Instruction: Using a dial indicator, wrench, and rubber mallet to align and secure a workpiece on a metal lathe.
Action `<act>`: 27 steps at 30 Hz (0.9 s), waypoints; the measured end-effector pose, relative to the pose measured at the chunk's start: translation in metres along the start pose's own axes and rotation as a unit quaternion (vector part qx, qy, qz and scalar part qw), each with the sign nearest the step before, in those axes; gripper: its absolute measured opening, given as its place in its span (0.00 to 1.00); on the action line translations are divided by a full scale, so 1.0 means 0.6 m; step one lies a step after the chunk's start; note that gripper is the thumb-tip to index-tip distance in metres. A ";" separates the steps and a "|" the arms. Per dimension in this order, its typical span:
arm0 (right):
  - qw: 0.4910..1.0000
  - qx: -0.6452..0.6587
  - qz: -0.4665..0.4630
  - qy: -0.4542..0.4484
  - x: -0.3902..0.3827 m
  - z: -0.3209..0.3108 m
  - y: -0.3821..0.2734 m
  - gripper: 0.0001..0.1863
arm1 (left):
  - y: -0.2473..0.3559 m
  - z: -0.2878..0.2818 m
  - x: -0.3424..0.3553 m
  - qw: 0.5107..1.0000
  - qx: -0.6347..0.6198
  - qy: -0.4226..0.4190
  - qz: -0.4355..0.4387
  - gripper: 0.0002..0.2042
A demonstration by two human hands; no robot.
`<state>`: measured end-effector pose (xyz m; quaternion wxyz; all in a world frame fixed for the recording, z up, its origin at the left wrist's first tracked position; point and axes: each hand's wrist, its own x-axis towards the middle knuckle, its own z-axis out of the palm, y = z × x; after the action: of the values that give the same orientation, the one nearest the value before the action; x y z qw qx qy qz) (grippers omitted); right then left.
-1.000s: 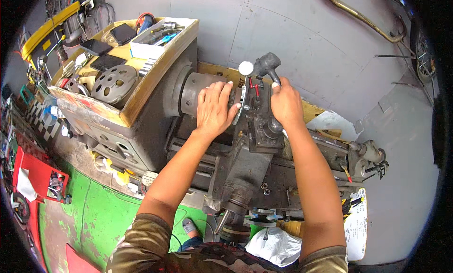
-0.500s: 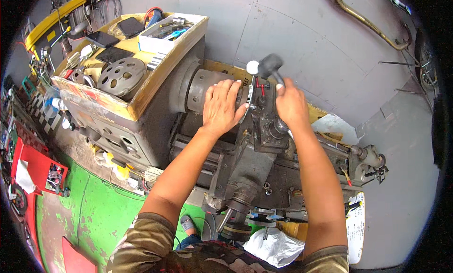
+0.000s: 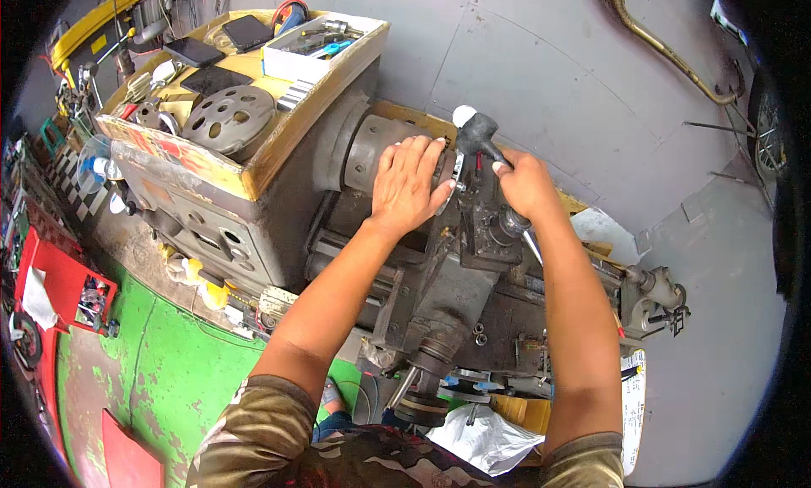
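Observation:
My left hand lies over the front of the lathe chuck, fingers stretched out, the thumb pointing to the right near the shiny rim of a metal disc at the chuck's face. In my right hand is the handle of a black mallet. The mallet's head is tilted just above and right of the disc; whether it touches is unclear. A round white dial gauge shows behind the mallet head, partly covered by it. Below my right hand stands the lathe's tool post.
On the headstock, a wooden tray holds a holed metal disc, phones and a white box of tools. The cross-slide handwheel is near my body. A grey wall stands behind the lathe.
The mallet head has come down and left, toward the disc, and now overlaps the dial gauge. My left hand stays on the chuck. The whole view has shifted slightly.

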<state>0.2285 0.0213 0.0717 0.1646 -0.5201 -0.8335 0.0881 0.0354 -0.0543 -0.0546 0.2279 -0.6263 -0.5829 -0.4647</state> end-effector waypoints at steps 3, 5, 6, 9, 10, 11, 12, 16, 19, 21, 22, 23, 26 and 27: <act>0.994 0.024 0.018 0.108 -0.006 0.008 -0.005 0.18 | 0.001 0.004 0.001 1.000 -0.004 0.002 -0.002 0.37; 0.977 0.044 0.040 0.203 -0.006 0.010 0.000 0.18 | 0.001 0.003 0.001 1.000 0.011 0.007 -0.001 0.37; 0.994 -0.009 -0.001 0.112 0.000 0.008 0.008 0.18 | 0.002 0.001 0.000 1.000 0.009 0.007 -0.001 0.37; 0.998 -0.047 -0.037 0.026 0.004 0.009 0.015 0.17 | 0.002 0.001 0.003 1.000 0.012 0.008 0.004 0.36; 0.999 -0.030 -0.033 0.030 0.004 0.009 0.016 0.17 | 0.005 0.002 0.001 1.000 0.000 0.009 0.005 0.36; 0.999 -0.029 -0.036 0.029 -0.002 0.008 0.005 0.17 | 0.003 0.001 -0.003 1.000 -0.008 0.007 0.003 0.36; 0.997 -0.001 -0.015 0.072 -0.010 0.006 -0.009 0.18 | -0.001 0.002 -0.005 1.000 -0.005 0.007 0.002 0.36; 0.976 0.062 0.050 0.201 -0.008 0.012 0.000 0.21 | 0.002 0.004 0.001 1.000 0.000 0.016 0.004 0.36; 0.989 0.013 -0.021 0.144 -0.006 0.016 0.013 0.23 | 0.001 0.002 0.002 1.000 0.003 0.012 0.005 0.36; 0.998 0.004 -0.016 0.054 0.003 0.005 0.003 0.23 | -0.003 0.001 0.001 1.000 0.009 0.013 0.006 0.36; 0.999 -0.006 -0.011 -0.037 0.006 -0.001 -0.002 0.23 | -0.003 0.001 -0.001 1.000 0.002 0.008 0.004 0.36; 0.999 -0.006 -0.013 -0.038 0.000 -0.003 -0.009 0.23 | -0.003 0.001 -0.002 1.000 -0.004 0.004 0.001 0.36; 0.997 0.024 -0.012 0.067 -0.017 0.001 -0.021 0.23 | -0.003 0.002 -0.001 1.000 0.010 0.008 0.000 0.36; 0.992 0.040 0.018 0.116 -0.017 0.003 -0.018 0.22 | -0.001 0.003 0.000 1.000 0.008 0.008 0.000 0.36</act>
<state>0.2230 0.0072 0.0717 0.2793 -0.5350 -0.7948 0.0637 0.0358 -0.0527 -0.0559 0.2374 -0.6207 -0.5848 -0.4653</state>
